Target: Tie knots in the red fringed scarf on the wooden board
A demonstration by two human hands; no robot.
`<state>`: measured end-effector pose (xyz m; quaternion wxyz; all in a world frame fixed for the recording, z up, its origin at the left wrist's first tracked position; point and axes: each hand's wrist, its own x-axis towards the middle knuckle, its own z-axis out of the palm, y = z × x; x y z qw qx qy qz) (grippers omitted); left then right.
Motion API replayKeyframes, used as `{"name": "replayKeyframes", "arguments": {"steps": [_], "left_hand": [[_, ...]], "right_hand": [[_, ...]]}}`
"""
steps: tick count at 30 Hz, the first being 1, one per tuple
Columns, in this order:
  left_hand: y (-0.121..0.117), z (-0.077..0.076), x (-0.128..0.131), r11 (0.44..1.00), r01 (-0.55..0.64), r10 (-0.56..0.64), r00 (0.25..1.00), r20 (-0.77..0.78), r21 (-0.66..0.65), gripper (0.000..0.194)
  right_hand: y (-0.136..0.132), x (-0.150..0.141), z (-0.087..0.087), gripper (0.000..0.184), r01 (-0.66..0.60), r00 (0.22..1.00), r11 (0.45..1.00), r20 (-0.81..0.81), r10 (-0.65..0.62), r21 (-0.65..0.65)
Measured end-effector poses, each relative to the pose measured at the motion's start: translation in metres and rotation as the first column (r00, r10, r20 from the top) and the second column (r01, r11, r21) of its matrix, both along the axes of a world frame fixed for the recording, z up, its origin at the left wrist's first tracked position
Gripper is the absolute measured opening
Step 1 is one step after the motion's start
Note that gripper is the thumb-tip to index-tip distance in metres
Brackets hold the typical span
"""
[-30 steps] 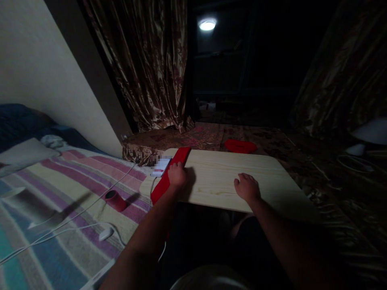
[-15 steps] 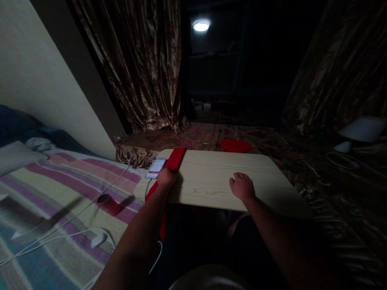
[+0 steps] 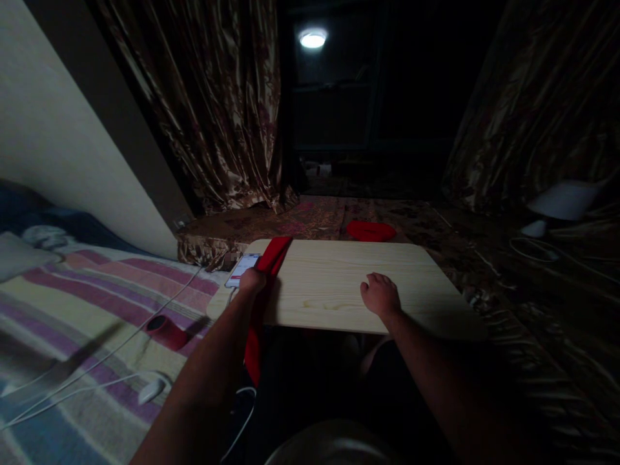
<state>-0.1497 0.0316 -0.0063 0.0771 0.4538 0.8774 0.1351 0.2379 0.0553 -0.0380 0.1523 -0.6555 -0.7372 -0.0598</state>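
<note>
From here the left hand's [image 3: 252,280] fingers are hard to make out, and the phone's [image 3: 243,269] screen text is too small to read.

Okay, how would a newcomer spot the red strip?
Find the pale wooden table. Across its left end, beside the phone, runs a long strip. It droops over the near edge, unlike the red oval beyond the table and the red cylinder on the bed.

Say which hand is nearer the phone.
Left. The left hand is right at the phone, by its near right corner. The right hand is well to the phone's right, over the bare middle-right part of the board.
</note>
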Motion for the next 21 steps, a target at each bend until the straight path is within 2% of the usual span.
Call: {"name": "replayKeyframes", "arguments": {"steps": [3, 5, 8, 11, 13, 16, 21], "left_hand": [[-0.003, -0.002, 0.005, 0.999, 0.039, -0.039, 0.999, -0.001, -0.023, 0.036], [-0.004, 0.003, 0.008, 0.998, 0.060, -0.061, 0.998, -0.023, -0.031, 0.034], [-0.002, 0.020, 0.014, 0.997, 0.081, -0.081, 0.993, -0.086, -0.001, 0.033], [-0.001, 0.037, 0.027, 0.988, 0.124, -0.102, 0.973, -0.208, 0.095, 0.035], [-0.001, 0.042, 0.040, 0.972, 0.188, -0.144, 0.950, -0.278, 0.138, 0.034], [-0.004, 0.033, 0.064, 0.954, 0.262, -0.215, 0.936, -0.279, 0.142, 0.033], [-0.005, 0.003, 0.086, 0.961, 0.270, -0.266, 0.961, -0.071, 0.058, 0.034]], "right_hand": [[-0.001, -0.001, 0.001, 0.037, 0.000, 1.000, 1.000, -0.005, 0.000, 0.000], [-0.002, -0.001, 0.002, 0.036, 0.008, 1.000, 1.000, -0.011, -0.008, -0.014], [-0.002, -0.001, 0.002, 0.035, 0.009, 1.000, 1.000, -0.015, -0.009, -0.018], [-0.002, -0.001, 0.002, 0.035, 0.000, 1.000, 1.000, -0.016, 0.000, 0.005], [-0.002, -0.001, 0.002, 0.035, 0.000, 1.000, 1.000, -0.017, 0.000, 0.006], [-0.001, -0.002, 0.002, 0.034, -0.002, 1.000, 1.000, -0.017, 0.002, -0.004], [0.000, 0.001, 0.000, 0.036, -0.007, 1.000, 1.000, -0.020, 0.007, -0.004]]}}
